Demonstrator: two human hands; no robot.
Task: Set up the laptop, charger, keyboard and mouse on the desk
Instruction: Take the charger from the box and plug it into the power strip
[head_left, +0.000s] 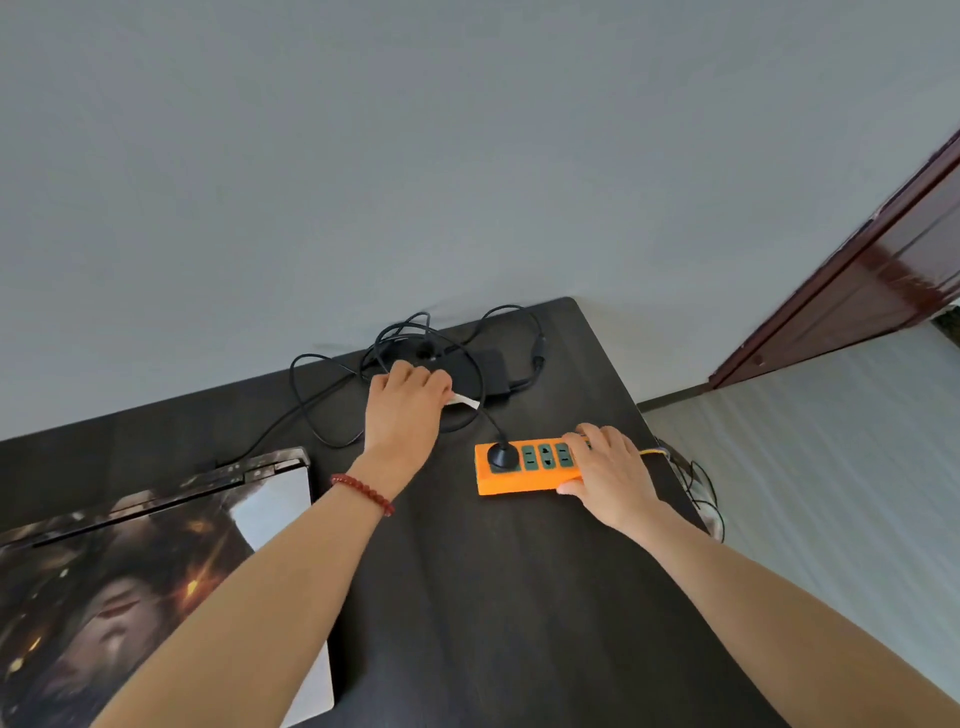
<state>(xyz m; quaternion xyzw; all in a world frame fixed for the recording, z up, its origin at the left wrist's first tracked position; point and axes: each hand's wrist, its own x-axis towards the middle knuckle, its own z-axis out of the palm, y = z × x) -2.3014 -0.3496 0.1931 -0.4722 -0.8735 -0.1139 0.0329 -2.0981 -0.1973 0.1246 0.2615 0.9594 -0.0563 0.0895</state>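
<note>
Gripping the black charger cable (470, 387) with left hand (402, 410) fingers curled, far on the dark worktop (519, 597). Holding the orange power strip (524, 467) with right hand (610, 475), fingers clamped. Lying closed near left: laptop (130, 571).

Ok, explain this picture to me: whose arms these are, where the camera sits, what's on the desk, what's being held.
There is no machine here: a person wears one wide-angle camera on the head, looking forward and down, so the arms are their own. On the dark desk lie a closed laptop with a printed lid, a black charger brick with tangled cable, and an orange power strip with a black plug in its end socket. The left hand reaches into the cable by the brick, a white tag beside it. The right hand grips the strip's end, steadying it.
</note>
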